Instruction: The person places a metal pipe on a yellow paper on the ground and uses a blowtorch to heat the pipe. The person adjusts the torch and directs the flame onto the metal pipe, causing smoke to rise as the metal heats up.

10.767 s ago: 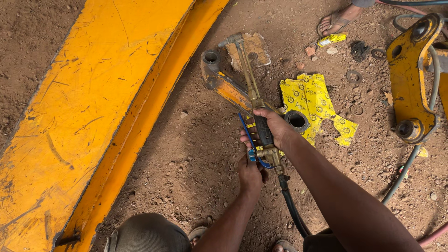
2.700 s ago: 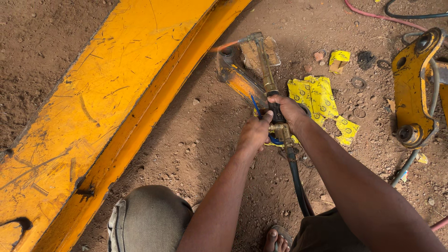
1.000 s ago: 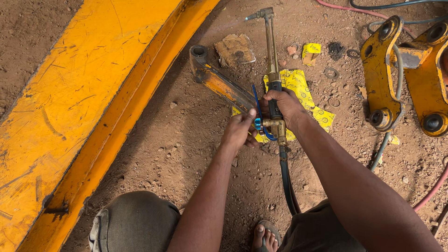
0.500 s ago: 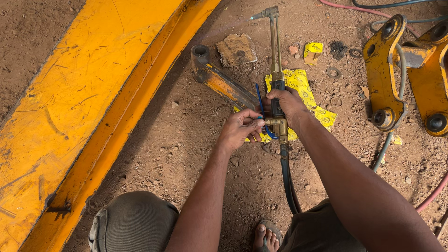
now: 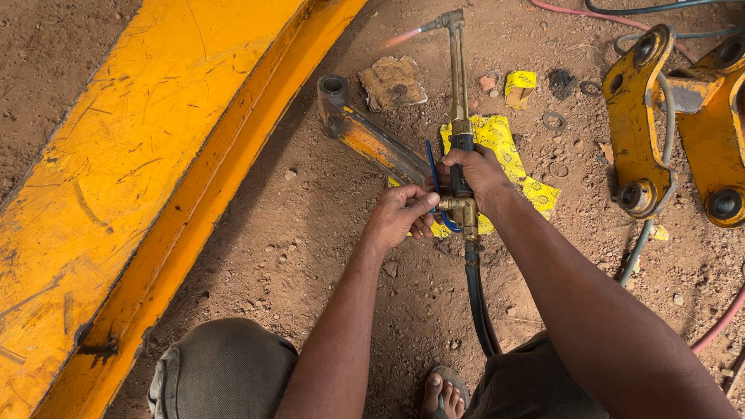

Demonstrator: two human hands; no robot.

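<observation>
Right hand [image 5: 479, 174] wrapped around the cutting torch [image 5: 459, 124] at its grip, just above the brass valve block [image 5: 464, 211]. Left hand [image 5: 400, 219] pinched closed on a knob at that block's left side, fingertips touching it, so both hands sit on the same short stretch of the tool and the left is the one on the valve. Torch long axis runs straight away from the body, nozzle [image 5: 448, 19] at the far end with a small pinkish flame [image 5: 400, 39] pointing left toward the big yellow beam [image 5: 147, 171]. Hose [image 5: 477, 302] trails back between the knees. Nozzle is well ahead of both hands, near a rusty plate [image 5: 393, 82] and the steel link arm [image 5: 369, 136] lying on the dirt ground [image 5: 310, 256]. Yellow wrapper [image 5: 504, 151] sits under the hands.
</observation>
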